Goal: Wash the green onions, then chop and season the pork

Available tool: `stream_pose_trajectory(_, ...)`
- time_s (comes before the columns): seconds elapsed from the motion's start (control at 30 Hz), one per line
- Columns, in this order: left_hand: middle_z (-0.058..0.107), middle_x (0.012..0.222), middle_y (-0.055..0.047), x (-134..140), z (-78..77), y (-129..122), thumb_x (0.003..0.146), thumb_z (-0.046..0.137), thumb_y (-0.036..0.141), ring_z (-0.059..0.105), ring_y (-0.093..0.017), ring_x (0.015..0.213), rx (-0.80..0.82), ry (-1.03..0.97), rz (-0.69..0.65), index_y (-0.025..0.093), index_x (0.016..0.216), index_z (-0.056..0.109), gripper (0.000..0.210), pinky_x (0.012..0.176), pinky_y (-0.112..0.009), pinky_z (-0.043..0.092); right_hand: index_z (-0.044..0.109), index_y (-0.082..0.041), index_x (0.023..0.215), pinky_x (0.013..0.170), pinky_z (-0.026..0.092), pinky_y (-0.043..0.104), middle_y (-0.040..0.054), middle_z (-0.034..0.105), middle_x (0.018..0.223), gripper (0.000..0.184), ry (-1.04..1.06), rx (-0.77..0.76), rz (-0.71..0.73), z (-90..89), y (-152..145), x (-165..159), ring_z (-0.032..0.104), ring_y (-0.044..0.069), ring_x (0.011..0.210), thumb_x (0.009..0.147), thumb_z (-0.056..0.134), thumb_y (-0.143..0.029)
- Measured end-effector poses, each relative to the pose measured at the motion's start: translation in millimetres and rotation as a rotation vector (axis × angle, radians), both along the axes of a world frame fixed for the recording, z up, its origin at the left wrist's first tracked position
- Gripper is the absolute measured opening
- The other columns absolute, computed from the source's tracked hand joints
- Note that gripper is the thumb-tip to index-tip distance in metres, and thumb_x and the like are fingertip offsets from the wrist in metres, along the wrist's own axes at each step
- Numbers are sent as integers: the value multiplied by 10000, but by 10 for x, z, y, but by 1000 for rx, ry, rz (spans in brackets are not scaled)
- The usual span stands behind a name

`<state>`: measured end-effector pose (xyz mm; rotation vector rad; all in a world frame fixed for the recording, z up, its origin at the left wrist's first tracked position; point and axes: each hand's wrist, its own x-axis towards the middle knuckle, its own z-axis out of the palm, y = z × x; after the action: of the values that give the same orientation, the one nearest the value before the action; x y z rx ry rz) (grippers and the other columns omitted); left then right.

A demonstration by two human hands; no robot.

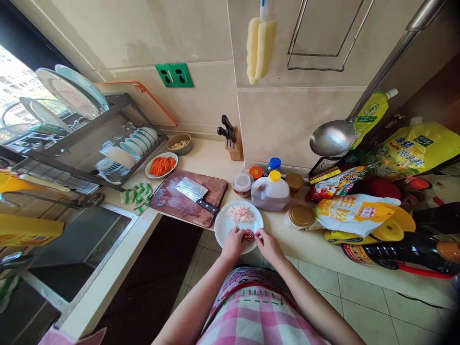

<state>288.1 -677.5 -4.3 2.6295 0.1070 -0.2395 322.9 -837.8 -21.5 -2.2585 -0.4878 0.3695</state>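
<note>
Plate (223, 223) glossy, smooth; cleaver blade (191, 189) at its 10 o'clock shiny metal (blotchy); ladle (332, 138), 2 o'clock, polished metal.

The checked garment (247, 314) reads "LITTLE", the white-and-orange bag (354, 214) "生粉".

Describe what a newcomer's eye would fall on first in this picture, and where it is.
Probably the big metal ladle, slanting across the upper right. Next come the cleaver lying on the chopping board left of centre, and the bright orange strips beyond the board's left end. Below centre, the left hand and right hand are at a white plate.
</note>
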Motion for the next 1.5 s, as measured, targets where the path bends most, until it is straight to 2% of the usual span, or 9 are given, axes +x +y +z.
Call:
stream_pose_trajectory(0.23,576,1019,-53,-124,117,103,763,532,192,541,-197,940,-179,-10,-50,224,1202,502,442,838,-316,421,542,-223,871,578,345,226,9,648,772,193,32,33,-3,-58,-7,8,567,146,646,855,374,-316)
stream_pose_trajectory(0.37,581,971,-76,-51,69,74,732,590,219,572,-193,848,-186,2,58,189,1141,573,410,814,-333,441,546,-222,873,563,337,225,8,642,752,194,41,41,-15,-68,-14,9,557,143,621,848,377,-313)
stream_pose_trajectory(0.57,646,814,-67,130,32,15,741,546,148,581,-203,838,-216,48,-52,173,900,687,214,803,-331,447,555,-224,869,571,349,225,4,645,748,192,54,67,-19,-96,-19,16,557,143,624,843,386,-311)
stream_pose_trajectory(0.7,675,884,-54,114,135,143,683,594,129,599,-200,833,-260,93,-71,176,1100,606,420,789,-315,457,562,-222,884,594,372,232,6,649,767,190,65,107,-23,-124,-19,19,567,145,643,838,397,-305)
stream_pose_trajectory(0.8,641,1004,-85,49,163,215,672,603,131,602,-204,840,-191,78,-57,172,1190,539,523,793,-312,446,566,-224,932,619,391,239,6,645,767,200,70,146,-34,-125,-56,-27,573,149,663,830,415,-306)
stream_pose_trajectory(0.97,614,935,-85,18,79,164,764,533,210,595,-198,808,-51,60,-36,172,1009,639,270,755,-296,425,535,-216,1066,598,400,241,-6,611,673,285,97,186,-98,-123,-233,-205,558,148,614,840,408,-334)
stream_pose_trajectory(1.13,612,789,-79,73,90,110,829,432,191,575,-193,777,18,105,-67,145,834,662,234,740,-285,403,556,-207,994,587,416,246,14,643,725,268,147,210,-165,-174,-420,-345,565,144,600,844,396,-362)
stream_pose_trajectory(1.33,570,938,-43,138,148,21,787,557,312,564,-194,834,38,123,-186,272,1118,577,334,731,-264,404,598,-205,861,557,410,237,6,619,665,258,190,211,-214,-306,-593,-491,552,143,588,824,410,-378)
stream_pose_trajectory(1.5,544,951,-71,212,74,-33,849,450,257,565,-178,823,6,104,-218,196,982,638,238,761,-274,413,603,-205,834,542,412,241,6,624,642,281,237,180,-277,-415,-790,-635,564,149,566,811,410,-408)
